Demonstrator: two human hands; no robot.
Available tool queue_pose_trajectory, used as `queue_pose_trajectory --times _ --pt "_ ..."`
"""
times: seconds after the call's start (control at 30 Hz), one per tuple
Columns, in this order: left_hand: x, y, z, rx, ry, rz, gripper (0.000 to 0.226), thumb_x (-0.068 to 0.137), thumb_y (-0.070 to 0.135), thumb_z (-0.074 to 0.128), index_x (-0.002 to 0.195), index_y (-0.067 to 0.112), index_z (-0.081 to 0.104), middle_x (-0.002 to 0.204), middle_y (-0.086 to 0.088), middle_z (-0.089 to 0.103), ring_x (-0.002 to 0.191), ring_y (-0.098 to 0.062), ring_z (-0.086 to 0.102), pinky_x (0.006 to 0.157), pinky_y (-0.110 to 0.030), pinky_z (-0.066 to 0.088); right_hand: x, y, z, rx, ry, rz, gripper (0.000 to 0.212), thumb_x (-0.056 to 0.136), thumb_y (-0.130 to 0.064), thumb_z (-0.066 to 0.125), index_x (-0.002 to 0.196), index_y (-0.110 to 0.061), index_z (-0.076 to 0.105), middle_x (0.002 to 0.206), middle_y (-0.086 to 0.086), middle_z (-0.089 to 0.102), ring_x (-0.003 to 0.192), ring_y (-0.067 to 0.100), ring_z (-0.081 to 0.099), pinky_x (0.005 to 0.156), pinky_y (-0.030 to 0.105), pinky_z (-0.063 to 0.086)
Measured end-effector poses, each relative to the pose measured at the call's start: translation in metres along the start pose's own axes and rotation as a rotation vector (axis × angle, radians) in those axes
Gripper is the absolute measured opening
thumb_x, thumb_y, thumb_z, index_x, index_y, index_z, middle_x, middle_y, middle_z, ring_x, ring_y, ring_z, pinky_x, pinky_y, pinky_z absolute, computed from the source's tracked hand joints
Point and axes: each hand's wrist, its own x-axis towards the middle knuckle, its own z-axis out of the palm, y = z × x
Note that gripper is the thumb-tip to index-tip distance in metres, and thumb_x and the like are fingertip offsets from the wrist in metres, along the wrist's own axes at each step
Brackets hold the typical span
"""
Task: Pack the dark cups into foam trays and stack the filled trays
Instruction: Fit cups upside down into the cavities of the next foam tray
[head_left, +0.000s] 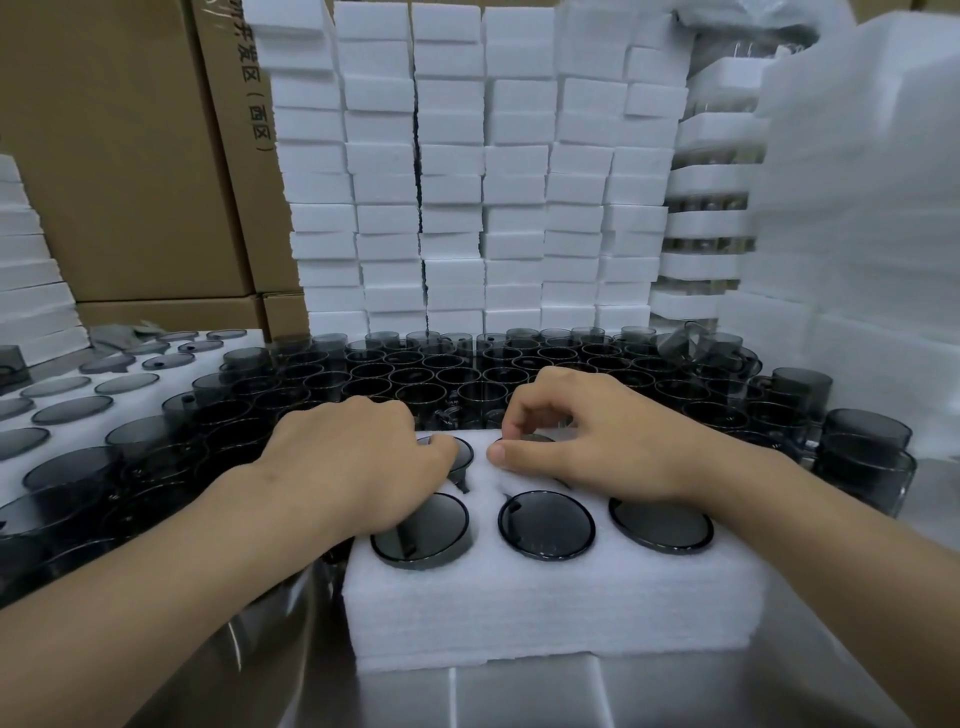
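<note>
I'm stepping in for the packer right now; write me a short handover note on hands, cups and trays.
Left hand grips the far-left dark translucent round cup; right hand pinches the far-middle dark cup, both in the white foam tray.
Done: three near-row cups seated.
Left: seat these two, check the tray corner hidden under the right hand, then stack. Loose dark cups wait behind.

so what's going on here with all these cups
A person is packing dark cups into a white foam tray. Three front-row cups already sit in their holes. The left hand grips the back-left cup, and the right hand pinches the next back-row cup beside it. Many loose cups wait behind the tray, in front of a wall of stacked foam trays.
</note>
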Motion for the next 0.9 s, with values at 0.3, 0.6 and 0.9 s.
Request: queue_pose_trajectory --times 0.3,0.6,0.9 --pt "-0.0028 -0.0003 0.0009 -0.1 0.102 0.009 0.054 0.097 0.07 0.045 0.074 0.022 0.051 0.081 0.0 0.058 0.07 -0.018 0.055 0.057 -0.033 0.033 -0.0003 0.0002 -0.0004 -0.001 -0.008 0.0 0.025 0.09 -0.059 0.073 0.089 -0.034 0.072 0.105 -0.014 0.064 0.101 -0.001 0.06 0.092 0.021 0.047" --pt "-0.0066 0.0 0.0037 -0.241 0.238 0.084 0.048 0.098 0.049 0.055 0.068 0.011 0.053 0.058 -0.003 0.044 0.053 -0.021 0.037 0.052 -0.033 0.032 0.0002 0.0007 -0.0005 -0.009 -0.013 -0.009 0.025 0.091 -0.059 0.072 0.088 -0.034 0.071 0.103 -0.014 0.064 0.099 -0.003 0.058 0.082 0.013 0.04" --pt "-0.0068 -0.0022 0.0056 -0.156 0.313 0.118 0.036 0.104 0.038 0.048 0.093 0.016 0.074 0.077 -0.003 0.068 0.068 -0.023 0.066 0.066 -0.046 0.06 0.0009 0.0015 0.0002 -0.012 -0.007 -0.002 0.025 0.091 -0.059 0.072 0.089 -0.035 0.071 0.106 -0.014 0.063 0.101 -0.004 0.058 0.085 0.012 0.04"
